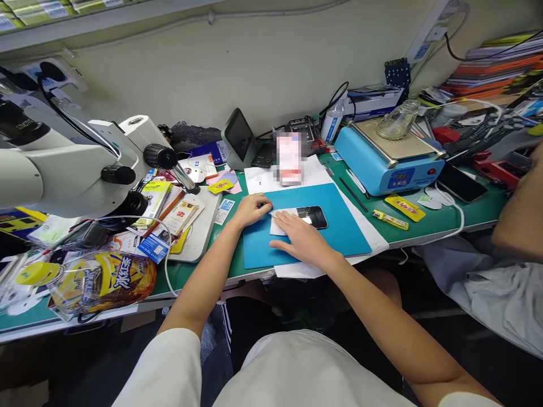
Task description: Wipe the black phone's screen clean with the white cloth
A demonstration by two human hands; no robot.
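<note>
On a blue mat lies a smartphone with a dark, shiny face, its left part covered. A white wipe or paper shows over and beside that part. My right hand rests flat on the white piece, fingers stretched leftward and thumb apart. At the left end of the phone, my left hand has its fingers curled in, thumb and fingertips close together. Whatever those fingertips pinch, if anything, is too small to make out.
A microscope and a tea bottle stand and lie at left. Behind the mat are a blurred upright screen and a grey display device. At right are a blue heating machine, a black pen-like tool and another person's arm.
</note>
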